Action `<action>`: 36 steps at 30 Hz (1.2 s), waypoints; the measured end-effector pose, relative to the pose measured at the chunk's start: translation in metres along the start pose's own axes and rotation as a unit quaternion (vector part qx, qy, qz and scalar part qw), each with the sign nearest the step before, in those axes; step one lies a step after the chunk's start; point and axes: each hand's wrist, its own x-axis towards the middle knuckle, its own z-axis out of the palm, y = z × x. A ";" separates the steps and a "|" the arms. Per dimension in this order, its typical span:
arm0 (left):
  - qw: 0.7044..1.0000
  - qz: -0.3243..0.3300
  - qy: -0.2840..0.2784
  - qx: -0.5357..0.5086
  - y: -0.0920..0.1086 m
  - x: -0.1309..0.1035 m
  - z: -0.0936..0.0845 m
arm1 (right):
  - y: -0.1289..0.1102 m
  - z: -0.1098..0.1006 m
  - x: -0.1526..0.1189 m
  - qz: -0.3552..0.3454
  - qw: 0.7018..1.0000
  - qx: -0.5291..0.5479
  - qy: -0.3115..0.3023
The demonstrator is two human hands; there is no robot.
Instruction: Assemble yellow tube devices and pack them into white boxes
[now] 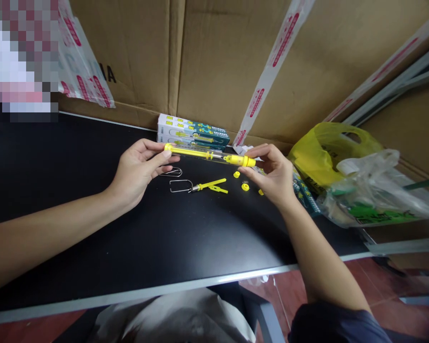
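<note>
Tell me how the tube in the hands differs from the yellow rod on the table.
The tube is held between the left hand and right hand, while the yellow rod lies on the black table. The tube has a clear casing around yellow parts; the yellow rod is uncased. The tube looks longer and thicker than the yellow rod. Both show bright yellow.

tube [210,155]: clear, glossy plastic | hook [178,180]: shiny metal | tabletop [186,243]: smooth, satin | carton [218,57]: matt cardboard

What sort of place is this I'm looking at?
Probably a stockroom or small workshop: large taped cardboard stands behind a black table, which holds printed boxes and small yellow parts.
</note>
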 end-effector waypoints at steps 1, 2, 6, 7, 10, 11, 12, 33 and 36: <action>1.000 0.002 0.001 -0.001 0.000 0.000 0.000 | 0.000 0.000 0.000 -0.001 1.000 0.003 -0.002; 1.000 0.004 0.003 -0.003 0.000 0.000 0.000 | 0.000 0.000 0.000 -0.001 1.000 0.003 -0.003; 1.000 0.002 0.008 -0.005 0.001 0.000 0.000 | -0.001 0.002 -0.001 -0.004 1.000 -0.014 -0.002; 1.000 -0.001 0.009 -0.007 0.000 0.000 0.000 | -0.001 0.002 -0.002 -0.007 1.000 -0.017 -0.002; 1.000 -0.007 0.012 -0.014 0.000 0.000 -0.001 | 0.001 0.003 -0.002 -0.011 1.000 -0.012 -0.002; 1.000 -0.011 0.011 -0.018 -0.001 0.001 -0.001 | 0.002 0.003 -0.002 -0.008 1.000 -0.005 -0.001; 1.000 -0.015 0.009 -0.022 -0.001 0.001 -0.001 | 0.002 0.004 -0.002 -0.004 1.000 0.003 0.000; 0.998 -0.052 0.016 -0.030 -0.001 0.003 0.000 | -0.002 0.003 0.000 -0.167 0.973 -0.159 -0.018; 0.998 -0.059 0.012 -0.037 -0.001 0.003 0.000 | -0.004 0.003 0.000 -0.170 0.972 -0.161 -0.026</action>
